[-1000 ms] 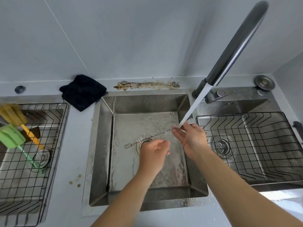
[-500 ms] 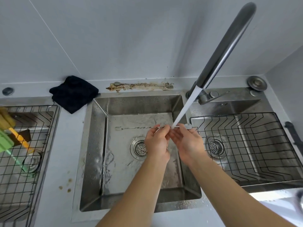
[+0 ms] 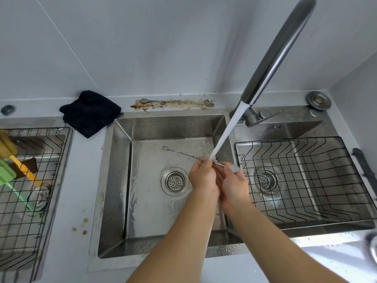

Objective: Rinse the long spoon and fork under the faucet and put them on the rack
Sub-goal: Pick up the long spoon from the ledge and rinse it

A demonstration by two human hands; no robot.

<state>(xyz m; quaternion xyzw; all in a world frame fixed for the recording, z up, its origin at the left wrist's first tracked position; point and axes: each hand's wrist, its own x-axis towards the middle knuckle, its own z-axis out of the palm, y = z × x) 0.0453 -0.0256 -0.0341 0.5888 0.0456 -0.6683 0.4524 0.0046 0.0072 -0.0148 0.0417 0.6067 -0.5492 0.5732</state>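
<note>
1. Utensil (image 3: 184, 154), thin twisted stem w/ spoon bowl at right end, fork end left, sits over sink (image 3: 120, 180) under stream (image 3: 226, 131); left hand (image 3: 204, 176) fingers pinch stem, right hand (image 3: 232, 182) cups bowl end.
2. Risk: wet stem slips, drops toward drain (image 3: 175, 181).
3. Stream hitting fingers may splash surface (image 3: 67, 211).
4. Second dirty one (image 3: 175, 103) behind sink may get forgotten; rack (image 3: 306, 180) right.

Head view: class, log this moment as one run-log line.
phase: rinsing | hands: left and right hold utensil | water: running on it | second utensil: dirty, on counter | rack: empty
</note>
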